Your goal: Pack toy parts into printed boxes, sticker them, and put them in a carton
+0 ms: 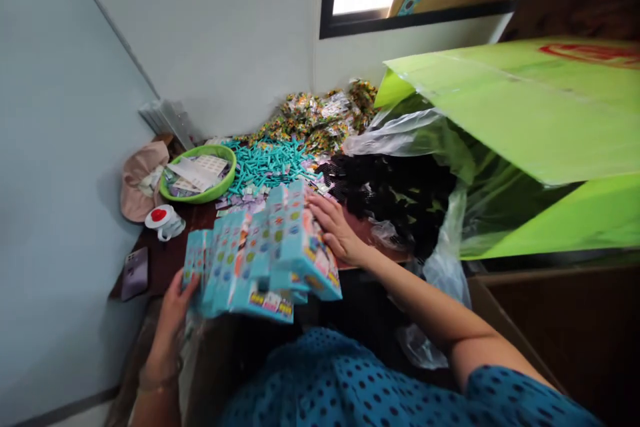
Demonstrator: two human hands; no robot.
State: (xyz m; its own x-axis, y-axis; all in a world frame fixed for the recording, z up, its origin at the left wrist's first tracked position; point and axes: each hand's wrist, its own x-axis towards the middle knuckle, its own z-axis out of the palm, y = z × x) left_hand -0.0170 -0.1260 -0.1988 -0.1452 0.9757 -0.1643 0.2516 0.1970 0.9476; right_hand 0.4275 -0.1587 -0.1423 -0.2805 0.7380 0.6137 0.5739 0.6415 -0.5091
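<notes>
A row of several light-blue printed boxes (245, 257) is held between my two hands, above the near edge of the table. My left hand (179, 297) grips the left end of the row, thumb on the near side. Against the right end presses my right hand (337, 227), its fingers laid along the outermost box. The boxes stand side by side, slightly uneven and tilted, and motion blurs them a little. Behind them lie a heap of teal sticks (270, 163) and small purple packets (245, 203).
A green basket (231, 177) with sheets, a lidded mug (170, 223) and a phone (135, 273) sit at left. Dark pieces (400, 190) and shiny packets (320, 117) lie further back. At right stands a large green carton (525, 107) with clear plastic (453, 227) hanging out.
</notes>
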